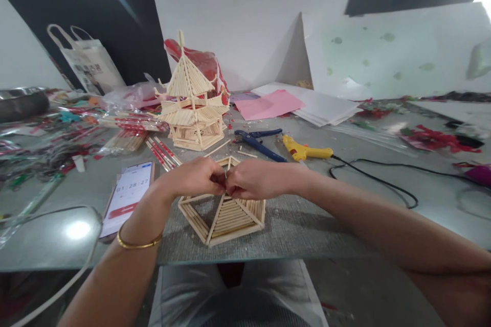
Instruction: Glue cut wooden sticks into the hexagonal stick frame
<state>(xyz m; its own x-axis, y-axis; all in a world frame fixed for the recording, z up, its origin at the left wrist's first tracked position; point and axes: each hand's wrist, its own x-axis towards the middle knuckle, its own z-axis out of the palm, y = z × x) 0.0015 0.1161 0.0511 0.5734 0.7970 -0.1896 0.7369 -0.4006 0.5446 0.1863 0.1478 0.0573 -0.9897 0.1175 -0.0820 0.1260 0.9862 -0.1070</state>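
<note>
My left hand (pixel 197 176) and my right hand (pixel 255 179) meet above a flat hexagonal roof frame of thin wooden sticks (pixel 224 219) lying on a grey mat (pixel 291 227). Both hands are closed in a pinch, fingertips touching each other at the frame's centre, gripping something small that I cannot make out. A gold bangle sits on my left wrist. Behind the hands stands a finished stick pagoda model (pixel 192 107).
A phone (pixel 128 196) showing a timer lies left of my hands. Blue pliers (pixel 257 142) and a yellow glue gun (pixel 305 152) with a black cord (pixel 383 179) lie behind. Packs of sticks (pixel 126 130), pink paper (pixel 268 103) and white sheets clutter the glass table (pixel 57 235).
</note>
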